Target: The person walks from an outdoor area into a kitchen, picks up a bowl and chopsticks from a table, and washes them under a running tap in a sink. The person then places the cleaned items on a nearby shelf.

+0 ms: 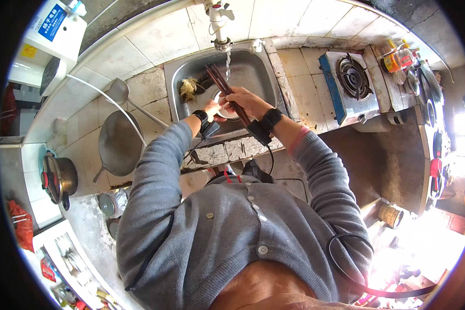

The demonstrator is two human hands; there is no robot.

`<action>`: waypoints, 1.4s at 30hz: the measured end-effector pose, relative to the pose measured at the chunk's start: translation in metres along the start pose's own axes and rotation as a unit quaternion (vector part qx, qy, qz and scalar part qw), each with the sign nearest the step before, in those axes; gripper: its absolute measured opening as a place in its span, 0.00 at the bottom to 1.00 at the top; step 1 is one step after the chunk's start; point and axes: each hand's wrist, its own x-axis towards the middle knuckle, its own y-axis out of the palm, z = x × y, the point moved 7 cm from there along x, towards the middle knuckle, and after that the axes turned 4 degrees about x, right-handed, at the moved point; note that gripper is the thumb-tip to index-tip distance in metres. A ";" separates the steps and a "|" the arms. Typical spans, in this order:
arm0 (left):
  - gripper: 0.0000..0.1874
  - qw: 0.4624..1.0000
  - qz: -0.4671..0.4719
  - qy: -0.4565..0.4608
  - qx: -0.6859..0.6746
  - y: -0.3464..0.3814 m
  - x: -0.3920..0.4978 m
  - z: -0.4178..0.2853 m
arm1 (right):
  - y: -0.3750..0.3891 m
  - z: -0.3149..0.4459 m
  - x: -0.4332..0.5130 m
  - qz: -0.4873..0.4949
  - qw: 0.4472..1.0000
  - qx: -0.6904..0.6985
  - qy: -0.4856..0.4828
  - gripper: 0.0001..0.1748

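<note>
A bundle of dark red-brown chopsticks point(219, 79) slants across the steel sink point(255, 64), gripped in my right hand point(250, 101). Its lower ends come out below that hand, towards my wrist. My left hand point(212, 109) is at the left side of a white bowl point(228, 113), its fingers bent close to my right fingertips. Whether it grips the bowl is hidden by the overlap. Water point(228, 64) runs from the white tap point(219, 23) and falls just beyond my right hand. A yellowish stringy scrubber point(189, 89) lies at the sink's left side.
Left of the sink are a wok point(120, 143), a long-handled spatula point(119, 92) and a lidded pot point(60, 178). On the right stand a gas stove point(350, 83) and several bottles point(399, 60). A white hose point(107, 104) crosses the left counter. Cables hang from the wrist devices.
</note>
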 end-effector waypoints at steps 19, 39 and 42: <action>0.29 0.938 -0.223 0.229 0.136 -0.045 -0.052 -0.102 | -0.038 -0.004 0.020 -0.073 0.997 0.031 0.020 0.10; 0.16 0.934 0.054 0.321 -0.145 0.069 -0.073 -0.187 | 0.004 0.016 -0.047 0.014 0.993 0.119 0.004 0.08; 0.17 0.914 -0.066 0.353 0.189 0.068 -0.087 -0.193 | 0.004 0.023 -0.040 0.041 0.988 0.144 -0.035 0.05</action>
